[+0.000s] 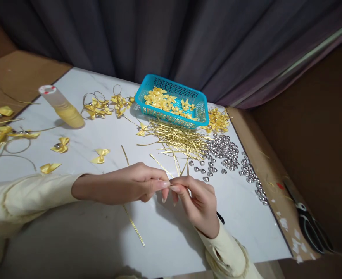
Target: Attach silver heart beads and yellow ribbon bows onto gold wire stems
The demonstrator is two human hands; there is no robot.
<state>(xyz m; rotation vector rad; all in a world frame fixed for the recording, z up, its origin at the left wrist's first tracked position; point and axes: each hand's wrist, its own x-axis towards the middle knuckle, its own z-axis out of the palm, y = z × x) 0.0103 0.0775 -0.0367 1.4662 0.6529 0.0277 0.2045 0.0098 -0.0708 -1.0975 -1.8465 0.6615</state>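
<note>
My left hand (127, 184) and my right hand (196, 201) meet fingertip to fingertip over the white table (72, 240). Both are closed in a pinch on a thin gold cord (173, 167) that rises between them towards the pile of gold cords (178, 137). Another loose gold cord (133, 226) lies on the table under my left hand. Silver heart beads (221, 151) are scattered just beyond my right hand.
A blue basket (201, 112) of yellow ribbon bows stands at the back. Loose yellow bows (100, 155) and finished looped bows (99, 106) lie left of it. A glue bottle (62, 106) lies on its side at the left. Black scissors (312, 226) rest beyond the right table edge.
</note>
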